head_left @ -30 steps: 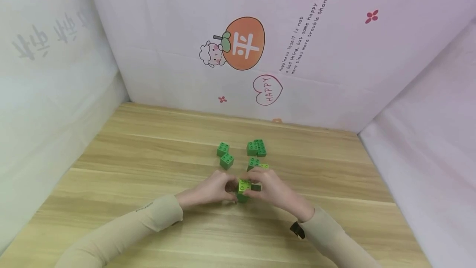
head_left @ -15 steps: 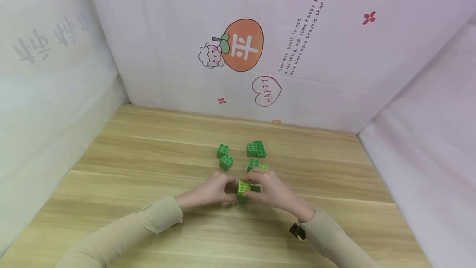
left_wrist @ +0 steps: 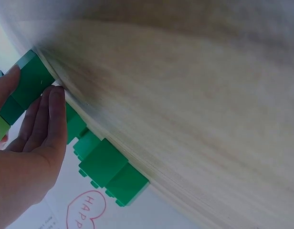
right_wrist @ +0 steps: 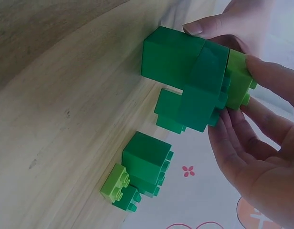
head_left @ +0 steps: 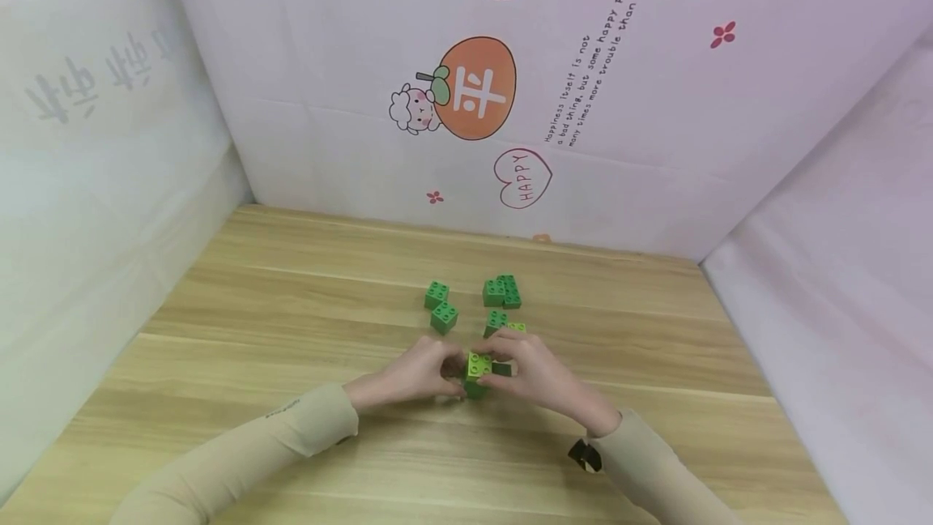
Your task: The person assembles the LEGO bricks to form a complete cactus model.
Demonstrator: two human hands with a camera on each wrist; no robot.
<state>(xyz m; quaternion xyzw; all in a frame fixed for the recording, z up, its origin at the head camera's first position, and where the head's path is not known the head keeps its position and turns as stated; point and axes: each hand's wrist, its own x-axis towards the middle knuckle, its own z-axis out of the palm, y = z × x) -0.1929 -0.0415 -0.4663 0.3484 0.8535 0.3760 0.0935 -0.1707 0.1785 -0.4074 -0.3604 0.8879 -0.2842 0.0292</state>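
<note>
A small stack of toy building bricks stands on the wooden table between both hands. Lowest is a green cube brick [right_wrist: 168, 55]. On it sits a flatter dark green brick [right_wrist: 206, 86] that juts out to one side, topped by a lime brick [head_left: 478, 364]. My left hand [head_left: 408, 369] pinches the lower green part between thumb and fingers. From the right, my right hand [head_left: 539, 371] holds the lime brick with curled fingers and thumb, covering part of the stack in the head view.
Behind the hands lie two green cubes [head_left: 437, 292], a green cube [head_left: 494, 292] against a flat green brick [head_left: 513, 292], and another green brick [head_left: 497, 321] beside a lime brick [head_left: 517, 327]. Printed white cloth [head_left: 619, 185] walls the table's back and sides.
The head view has shifted very slightly since the earliest frame. Both hands keep their places on the stack, and the other bricks have not moved.
</note>
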